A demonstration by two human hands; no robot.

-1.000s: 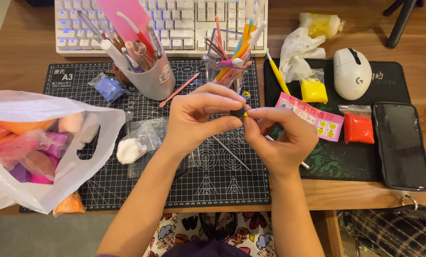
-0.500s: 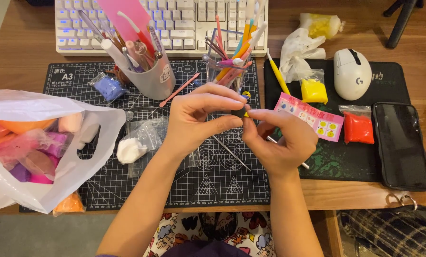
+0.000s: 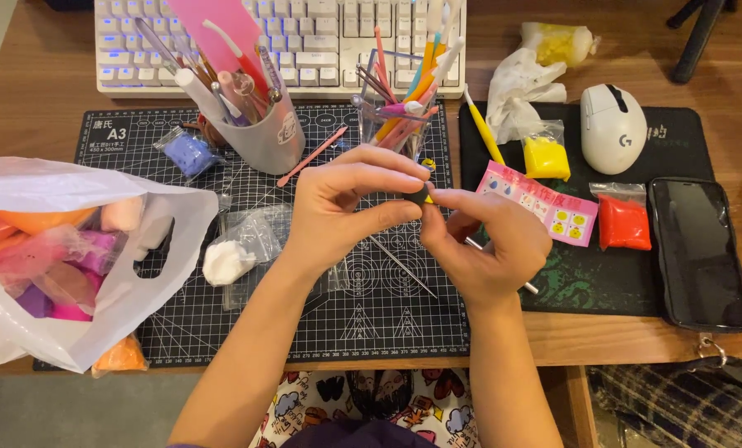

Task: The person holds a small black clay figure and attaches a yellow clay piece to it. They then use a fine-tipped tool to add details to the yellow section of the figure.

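I see desk (image 3: pixel 31 91): wood, matt brown grain. Cutting mat (image 3: pixel 387 323) toward front edge: dark rubbery sheet, matt. Carrier bag (image 3: pixel 72 332) at left edge: thin white plastic, crinkled, slight sheen. Mouse (image 3: pixel 613 129) toward right back: smooth white plastic, satin. Phone (image 3: pixel 698 253) at right edge: glossy black glass. Thin rod (image 3: pixel 402 267) on mat: bright metal (I think). Small dark lump (image 3: pixel 418 197) pinched between left hand (image 3: pixel 338 211) and right hand (image 3: pixel 487 245): matt, clay-like.

One head-worn view looks steeply down, close over the cutting mat (image 3: pixel 304 274)
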